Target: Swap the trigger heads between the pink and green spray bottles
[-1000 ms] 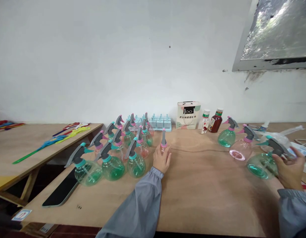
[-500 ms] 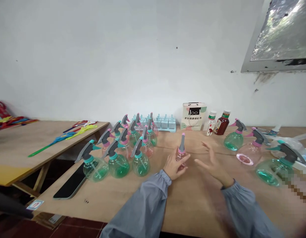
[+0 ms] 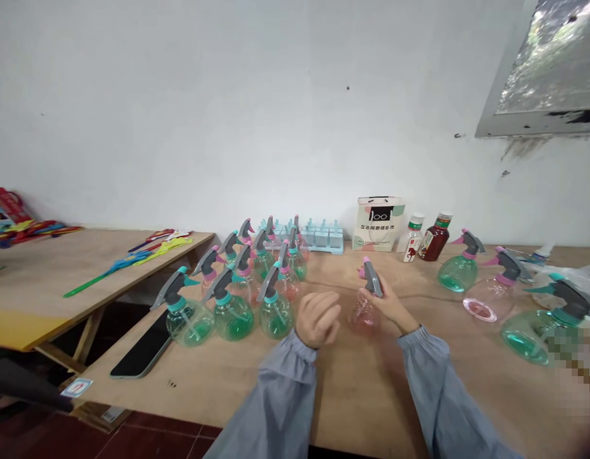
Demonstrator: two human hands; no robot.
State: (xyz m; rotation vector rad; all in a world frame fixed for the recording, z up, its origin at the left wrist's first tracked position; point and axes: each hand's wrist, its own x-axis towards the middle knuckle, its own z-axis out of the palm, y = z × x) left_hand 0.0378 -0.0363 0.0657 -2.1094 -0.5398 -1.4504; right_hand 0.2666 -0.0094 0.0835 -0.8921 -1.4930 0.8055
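My right hand (image 3: 389,305) is wrapped round the neck of a clear pink spray bottle (image 3: 363,317) with a grey trigger head and pink nozzle. The bottle stands on the table in front of me, its nozzle towards the left. To its left, my left hand (image 3: 318,319) hovers above the table with fingers curled in, apart from the bottle and holding nothing that I can see. Close by on that side stands a green spray bottle (image 3: 276,317), the nearest of a cluster of pink and green ones.
A black phone (image 3: 143,347) lies at the table's left. At the back are light-blue moulds (image 3: 322,238), a paper bag (image 3: 378,224) and two bottles, one with dark red contents (image 3: 435,239). More spray bottles, including a green one (image 3: 458,273), stand on the right.
My left hand has let go of the pink spray bottle and drawn back left, its fingers curling. My right hand has moved in and gripped the bottle's neck, and the head has turned.
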